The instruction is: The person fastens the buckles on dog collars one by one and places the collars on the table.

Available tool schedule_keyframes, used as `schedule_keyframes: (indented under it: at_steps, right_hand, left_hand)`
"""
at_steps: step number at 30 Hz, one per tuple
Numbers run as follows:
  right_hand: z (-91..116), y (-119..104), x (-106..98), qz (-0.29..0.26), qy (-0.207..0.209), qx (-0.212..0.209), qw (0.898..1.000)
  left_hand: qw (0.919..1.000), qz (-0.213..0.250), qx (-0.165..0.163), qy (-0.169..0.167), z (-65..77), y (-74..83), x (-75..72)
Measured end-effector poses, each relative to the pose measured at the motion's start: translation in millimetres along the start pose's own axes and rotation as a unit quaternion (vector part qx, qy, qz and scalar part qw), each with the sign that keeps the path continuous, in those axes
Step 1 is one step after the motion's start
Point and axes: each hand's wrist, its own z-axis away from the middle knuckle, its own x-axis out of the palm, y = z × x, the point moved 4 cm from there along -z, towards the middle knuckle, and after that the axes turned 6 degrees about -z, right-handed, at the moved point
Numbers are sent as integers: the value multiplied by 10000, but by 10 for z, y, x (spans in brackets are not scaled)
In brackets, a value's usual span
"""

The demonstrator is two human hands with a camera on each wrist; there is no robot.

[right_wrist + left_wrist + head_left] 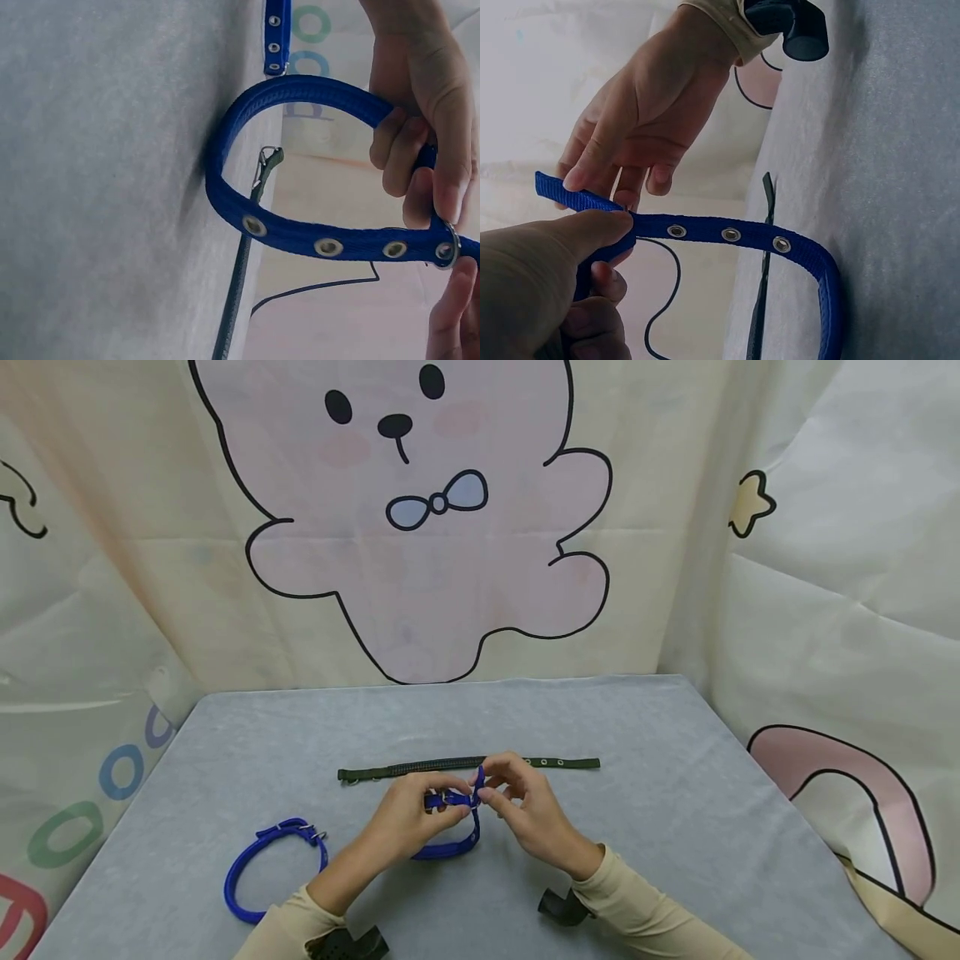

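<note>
L hand & R hand are both up over the middle of the desk, working on 1 blue collar. Collar is btwn them, bent into a loop that hangs below the fingers; can't tell if its low curve touches the desk cloth. L fingers pinch it by the buckle end, thumb on top, right next to a metal ring that sits around the strap. R thumb & index pinch the strap's free end, which sticks up past the L thumb; other R fingers bend loosely. L wrist view shows 3 metal eyelets in a row along the strap.

A 2nd blue collar lies on the desk to the L, buckled into a ring, partly hidden by the L forearm. Behind the hands, a green collar lies stretched out flat L to R, w/ metal hardware at its L end, eyelets toward its R end; R hand covers a bit of it in head view. Both sleeves are beige, w/ a dark wrist mount near the R cuff. Backdrop has a pink cartoon bear w/ blue bow tie.
</note>
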Motion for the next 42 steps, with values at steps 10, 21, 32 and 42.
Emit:
schedule_keyframes:
  at_steps: [10, 21, 32, 42]
  right_hand:
    - [9, 30, -10, -126, 123, -209, 9996]
    - [-12, 85, -67, 126, 526, -122, 9985]
    - [-19, 118, -88, -90, 793, -56, 9968]
    - [5, 133, -72, 362, 586, -17, 9976]
  left_hand:
    - [9999, -60, 17, -78, -28, 0, 21]
    - [9960, 878, -159, 108, -72, -77, -40]
    - [9895, 1439, -66, 84, -66, -123, -38]
    - [9852, 1628, -249, 472, -56, -151, -43]
